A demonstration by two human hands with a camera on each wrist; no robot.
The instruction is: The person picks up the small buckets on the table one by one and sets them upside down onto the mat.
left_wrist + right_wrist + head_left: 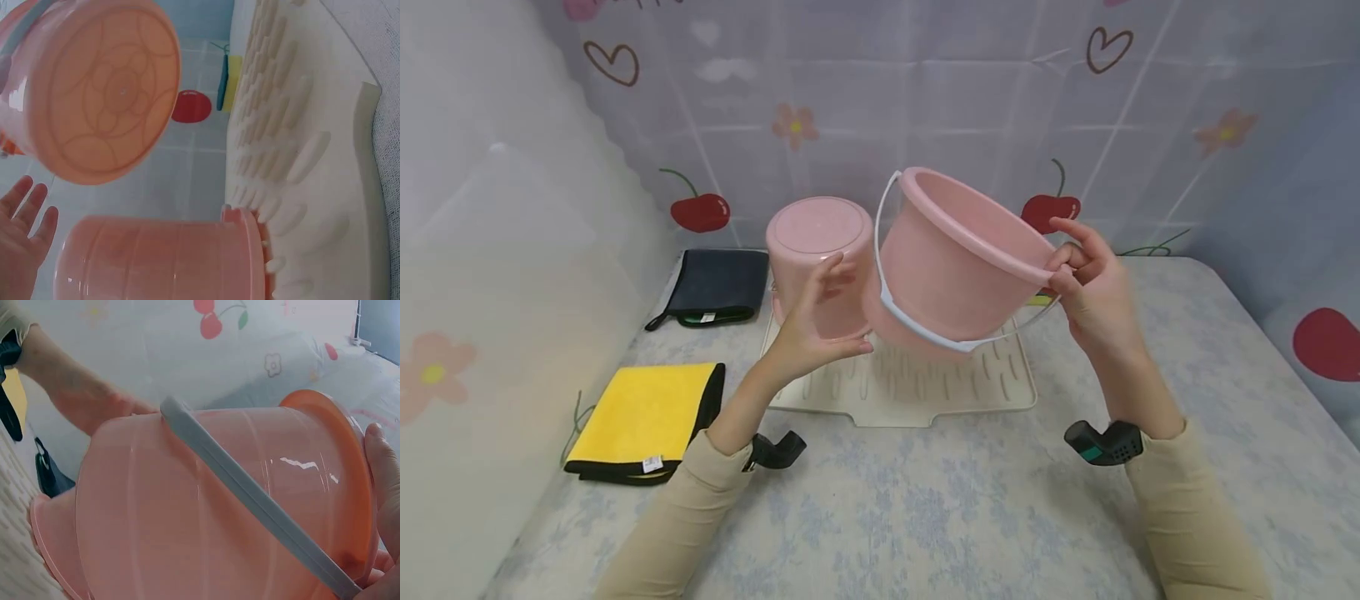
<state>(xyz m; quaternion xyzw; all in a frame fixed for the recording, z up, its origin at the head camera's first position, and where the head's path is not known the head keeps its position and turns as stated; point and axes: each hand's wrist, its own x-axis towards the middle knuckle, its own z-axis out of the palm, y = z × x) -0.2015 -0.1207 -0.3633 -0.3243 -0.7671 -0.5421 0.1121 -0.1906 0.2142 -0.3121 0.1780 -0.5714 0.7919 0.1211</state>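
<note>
A pink bucket (955, 275) with a pale bail handle (917, 329) is held tilted in the air, its mouth toward the upper right. My right hand (1093, 287) pinches its rim on the right side. A second pink bucket (818, 229) stands upside down on the cream ridged drying mat (891, 412). My left hand (812, 321) is raised with fingers extended, in front of the upturned bucket and left of the tilted one's base. The left wrist view shows those fingers (28, 215) spread apart, holding nothing. Embossed petals mark the tilted bucket's base (122, 90).
At the left lies a folded yellow cloth (643, 412) with black edging. Behind it is a folded dark cloth (718, 283). A yellow and green sponge (231, 84) stands beyond the mat. Printed curtains (925, 100) close off the back and sides of the table (910, 508).
</note>
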